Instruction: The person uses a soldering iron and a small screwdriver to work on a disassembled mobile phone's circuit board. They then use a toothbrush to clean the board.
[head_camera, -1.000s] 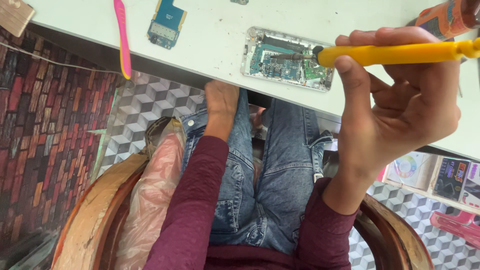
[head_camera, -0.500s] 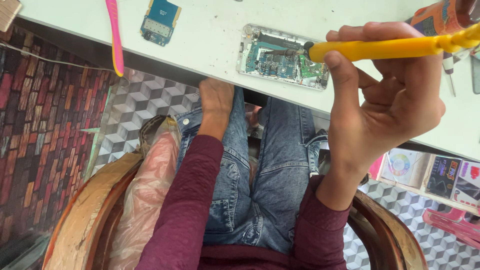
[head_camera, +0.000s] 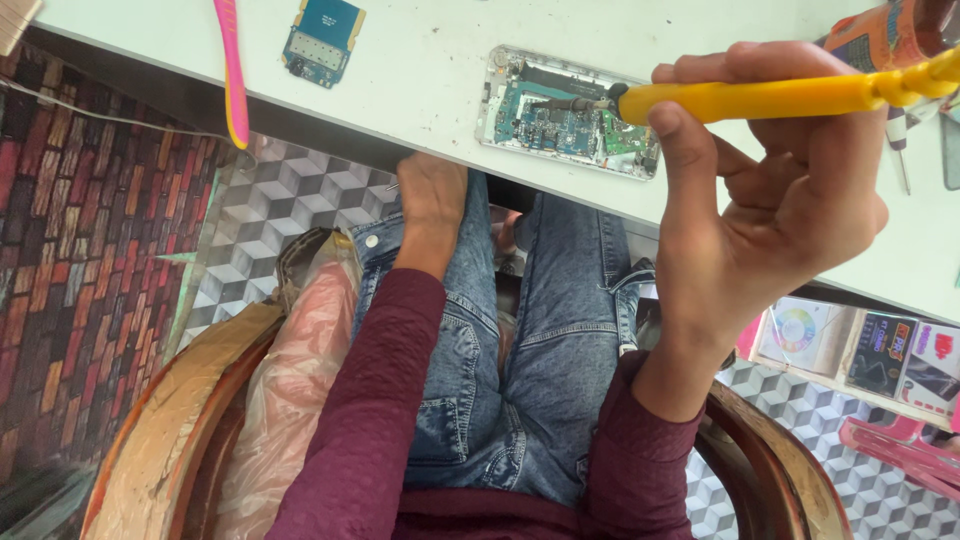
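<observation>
Gripping the yellow-handled soldering iron (head_camera: 780, 97) was the right hand (head_camera: 770, 210), its fingers (head_camera: 676, 150) wrapped fully closed round the handle with the thumb pressed along the near side. The iron's dark tip lay on the circuit board inside the opened phone (head_camera: 570, 112), at that phone's right end, which looked like the spot being worked. The phone itself lay flat on the white tabletop (head_camera: 420, 70), close to the near edge.

The left hand (head_camera: 432, 195) rested below the tabletop edge, just under and left of the phone, on the knee of the blue jeans (head_camera: 540, 370); whether its fingers were curled or slack I could not tell, and it appeared to hold nothing.

Judging from this, the work would go better with the tip kept steady on a single joint and the handle held low and firm, since the board's parts sat crowded together. Bringing the idle left hand up to pin the phone's left end seemed wise, as nothing held the phone from sliding.

Further left of the phone lay a small blue circuit board (head_camera: 323, 40), and beyond it a pink toothbrush (head_camera: 232, 70) overhanging the tabletop edge. A screwdriver (head_camera: 898, 150) lay to the phone's right, partly behind the right hand.
</observation>
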